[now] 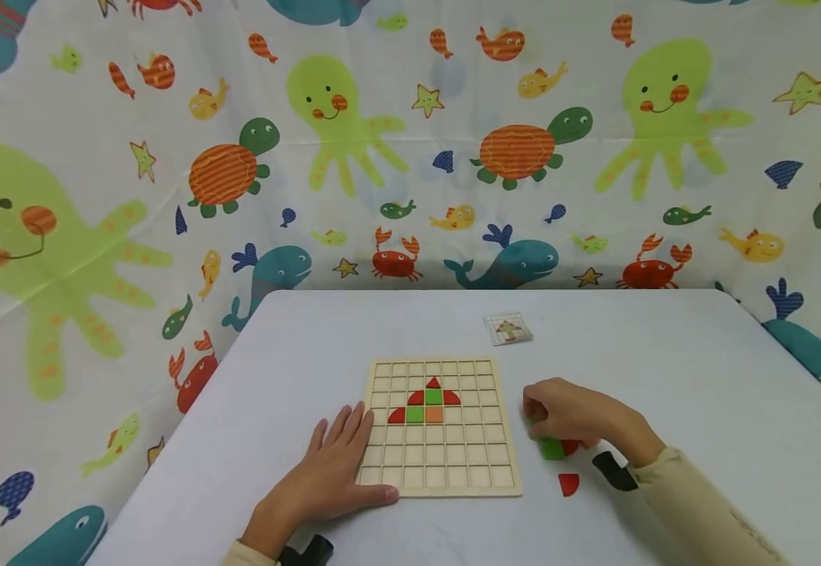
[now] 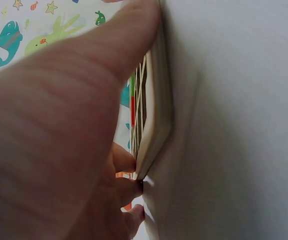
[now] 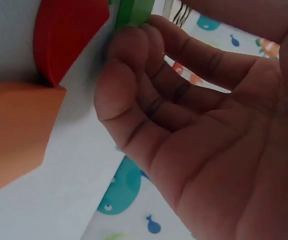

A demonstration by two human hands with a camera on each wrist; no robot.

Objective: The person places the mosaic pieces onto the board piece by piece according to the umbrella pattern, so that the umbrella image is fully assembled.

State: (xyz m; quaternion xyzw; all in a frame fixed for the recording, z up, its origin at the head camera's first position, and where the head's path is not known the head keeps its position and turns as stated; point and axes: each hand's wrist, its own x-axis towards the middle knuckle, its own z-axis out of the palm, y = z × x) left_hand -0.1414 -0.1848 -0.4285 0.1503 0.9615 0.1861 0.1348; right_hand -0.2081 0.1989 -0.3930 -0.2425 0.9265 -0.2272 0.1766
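Observation:
A wooden grid board (image 1: pixel 452 456) lies flat on the table, with its lower-left corner by my left hand (image 1: pixel 335 475). That hand has its fingers spread along the board's left edge and its thumb at the near edge. On the board sit a red triangle (image 1: pixel 434 384), green squares (image 1: pixel 434 397), an orange square (image 1: pixel 434 414) and several red quarter-round pieces (image 1: pixel 397 416). Right of the board, my right hand (image 1: pixel 569 410) pinches a green block (image 3: pixel 134 12) at its fingertips, partly hidden. Beneath it lie another green block (image 1: pixel 551 449), a red piece (image 3: pixel 69 40) and an orange block (image 3: pixel 21 132).
A small pattern card (image 1: pixel 508 328) lies on the white table (image 1: pixel 339 338) beyond the board. One red quarter-round piece (image 1: pixel 569 484) is apart from the others, near the right wrist. A cloth printed with sea animals (image 1: pixel 382 157) hangs behind the table.

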